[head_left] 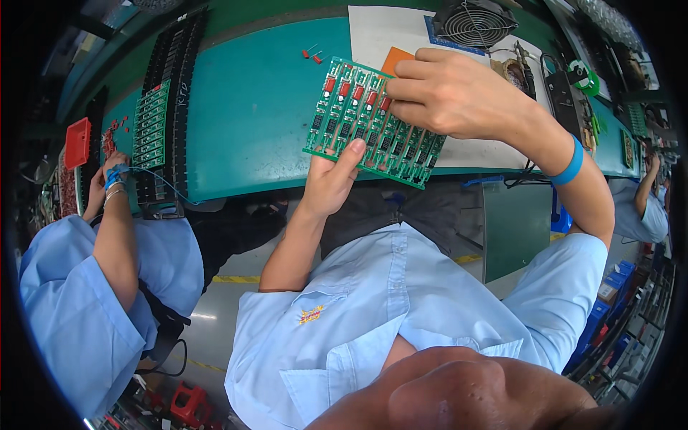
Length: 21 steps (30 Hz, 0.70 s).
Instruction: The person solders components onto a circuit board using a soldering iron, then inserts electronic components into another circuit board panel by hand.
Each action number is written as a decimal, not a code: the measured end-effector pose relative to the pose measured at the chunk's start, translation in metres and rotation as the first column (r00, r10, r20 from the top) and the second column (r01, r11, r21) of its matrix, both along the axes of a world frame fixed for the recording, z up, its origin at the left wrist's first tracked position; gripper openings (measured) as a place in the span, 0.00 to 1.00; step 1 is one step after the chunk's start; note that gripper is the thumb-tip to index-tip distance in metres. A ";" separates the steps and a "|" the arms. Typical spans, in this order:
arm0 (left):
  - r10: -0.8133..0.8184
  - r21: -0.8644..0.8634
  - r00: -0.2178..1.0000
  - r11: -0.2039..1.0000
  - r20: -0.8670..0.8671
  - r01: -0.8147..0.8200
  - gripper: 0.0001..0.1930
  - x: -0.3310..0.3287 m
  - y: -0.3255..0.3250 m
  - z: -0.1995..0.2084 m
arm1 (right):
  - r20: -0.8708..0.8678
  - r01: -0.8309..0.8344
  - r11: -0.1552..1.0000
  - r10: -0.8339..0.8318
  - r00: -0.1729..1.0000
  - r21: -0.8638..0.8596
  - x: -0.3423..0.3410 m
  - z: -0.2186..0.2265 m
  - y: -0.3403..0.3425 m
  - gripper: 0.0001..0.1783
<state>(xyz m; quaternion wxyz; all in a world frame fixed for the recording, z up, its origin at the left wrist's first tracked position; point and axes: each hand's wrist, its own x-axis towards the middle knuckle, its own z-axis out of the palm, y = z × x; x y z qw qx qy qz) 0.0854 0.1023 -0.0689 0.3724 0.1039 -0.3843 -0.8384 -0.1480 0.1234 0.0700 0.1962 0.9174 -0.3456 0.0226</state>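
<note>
A green circuit board panel (378,123), made of several narrow strips side by side, is held tilted above the near edge of the green mat. My left hand (334,179) grips its lower left edge, thumb on the face and fingers behind. Red block-shaped components (357,92) stand in a row on the strips at the left and middle. My right hand (441,93) is closed over the panel's upper right, its fingertips bent down at the board. Whatever is between those fingers is hidden. Behind the panel, part of an orange piece (395,60) shows.
Two loose red components (306,54) lie on the green mat (247,107). A black fan (476,26) stands at the back right, beyond a white sheet (373,32). At left, a co-worker's hand (115,163) is among red parts beside a black rack (172,79) and a red tray (77,142).
</note>
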 end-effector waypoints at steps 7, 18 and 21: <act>-0.028 0.024 1.000 0.999 -0.011 0.028 0.24 0.003 -0.001 -0.008 | -0.048 -0.071 0.994 0.067 0.997 -0.084 -0.005 -0.016 -0.001 0.03; -0.020 0.033 1.000 0.999 0.022 0.019 0.23 0.002 -0.001 -0.005 | 0.056 0.039 0.999 -0.040 0.998 0.015 -0.013 -0.005 0.005 0.04; 0.032 0.057 0.999 0.998 0.031 -0.034 0.23 0.002 0.002 -0.005 | 0.351 0.104 0.974 -0.172 0.920 0.203 -0.024 -0.003 -0.001 0.04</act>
